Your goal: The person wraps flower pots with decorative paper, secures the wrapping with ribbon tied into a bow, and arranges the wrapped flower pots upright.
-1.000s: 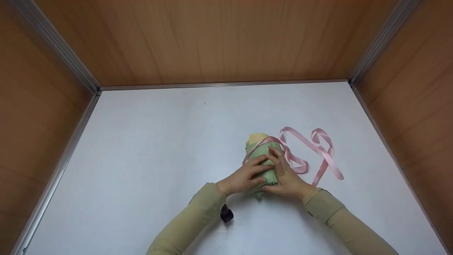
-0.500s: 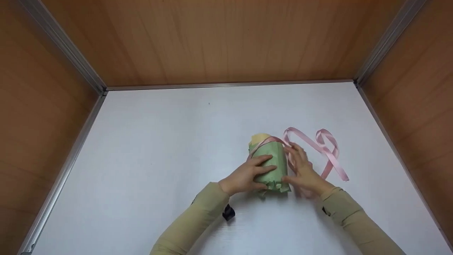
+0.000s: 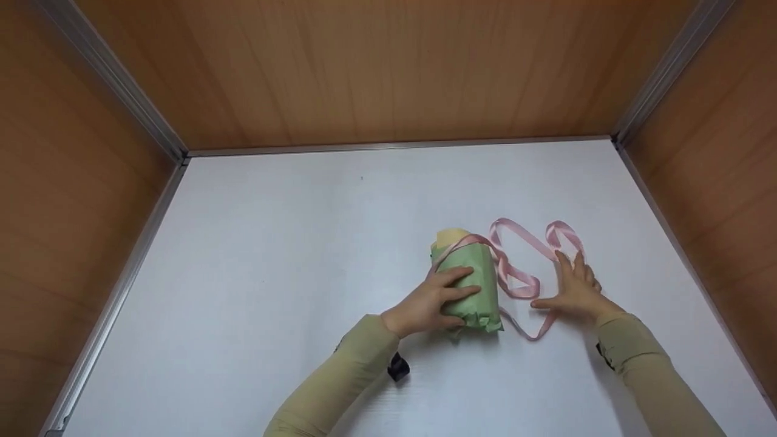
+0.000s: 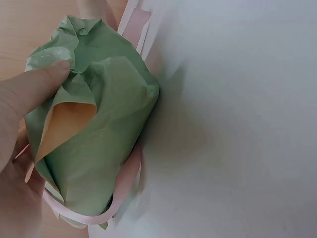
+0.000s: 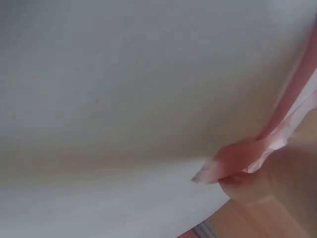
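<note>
A package wrapped in green paper lies on the white table, its cream inner paper showing at the far end. My left hand holds it from the left, fingers over its top. The left wrist view has the thumb pressing the folded, crumpled end of the green paper. Pink ribbon crosses the package's far part and trails loosely to the right. My right hand is spread over the ribbon's right-hand loop. In the right wrist view a fingertip is right at the ribbon.
Wood panels with metal edging enclose the table at the back and both sides. A small black object shows beside the left sleeve.
My right hand has left the package and moved right to the ribbon's far loop, fingers spreading. My left hand stays on the package, and the package's near end is now uncovered.
</note>
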The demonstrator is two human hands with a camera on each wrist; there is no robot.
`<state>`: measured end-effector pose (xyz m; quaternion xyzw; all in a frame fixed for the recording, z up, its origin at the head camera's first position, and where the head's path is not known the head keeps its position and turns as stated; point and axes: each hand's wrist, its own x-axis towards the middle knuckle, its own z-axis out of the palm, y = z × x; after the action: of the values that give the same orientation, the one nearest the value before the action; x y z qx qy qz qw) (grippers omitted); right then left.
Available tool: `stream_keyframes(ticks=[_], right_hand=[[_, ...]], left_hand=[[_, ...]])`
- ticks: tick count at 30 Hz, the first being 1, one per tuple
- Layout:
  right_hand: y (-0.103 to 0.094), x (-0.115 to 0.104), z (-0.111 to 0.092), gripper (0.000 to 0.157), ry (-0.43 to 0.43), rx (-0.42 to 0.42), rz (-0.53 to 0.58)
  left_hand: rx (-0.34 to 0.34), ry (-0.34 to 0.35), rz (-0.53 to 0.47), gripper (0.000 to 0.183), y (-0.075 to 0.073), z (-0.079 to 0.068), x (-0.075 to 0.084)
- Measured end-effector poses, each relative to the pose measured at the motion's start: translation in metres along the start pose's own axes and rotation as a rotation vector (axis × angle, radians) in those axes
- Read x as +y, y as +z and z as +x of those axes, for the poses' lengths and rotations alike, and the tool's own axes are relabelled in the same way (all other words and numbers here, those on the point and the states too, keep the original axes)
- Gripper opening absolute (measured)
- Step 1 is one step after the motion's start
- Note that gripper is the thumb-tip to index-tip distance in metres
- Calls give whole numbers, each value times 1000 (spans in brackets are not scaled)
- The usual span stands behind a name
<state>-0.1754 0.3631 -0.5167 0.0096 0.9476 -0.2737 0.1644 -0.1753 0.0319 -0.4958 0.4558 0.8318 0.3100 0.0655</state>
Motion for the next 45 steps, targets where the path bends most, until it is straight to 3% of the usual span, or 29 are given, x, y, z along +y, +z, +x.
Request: stream_keyframes(ticks=[4, 8, 13, 17, 26, 30, 33, 35, 38, 41, 45], right_hand=[[3, 1, -7, 137, -50, -54, -36], [6, -1, -16, 127, -78, -1, -89], [3, -3, -23, 85, -108, 87, -144], [-6, 0, -26, 48, -92, 50, -110], [-33, 29, -29, 18, -32, -63, 8], [-53, 37, -30, 26, 33, -104, 205], [-67, 28, -28, 14, 43, -124, 552], [-76, 13, -25, 7, -5, -137, 801], [-86, -22, -19, 23, -130, -185, 1111], [-89, -71, -10, 24, -202, -202, 1262], [-78, -151, 9, 21, -233, -96, 1342]], left_hand=[[6, 0, 9, 61, 1, 0, 0], [1, -2, 17, 61, 1, 0, 1], [-9, -12, 19, 61, 0, 2, 0], [-5, -6, 31, 61, 1, 2, 0], [16, 12, 32, 61, 5, 6, -1], [24, 22, 36, 61, 6, 7, 0], [25, 18, 27, 61, 7, 7, 0], [26, 9, 22, 61, 7, 8, 1], [28, 5, 30, 62, 8, 9, 2], [21, 12, 34, 61, 8, 10, 0], [42, 45, 55, 61, 7, 9, -4]])
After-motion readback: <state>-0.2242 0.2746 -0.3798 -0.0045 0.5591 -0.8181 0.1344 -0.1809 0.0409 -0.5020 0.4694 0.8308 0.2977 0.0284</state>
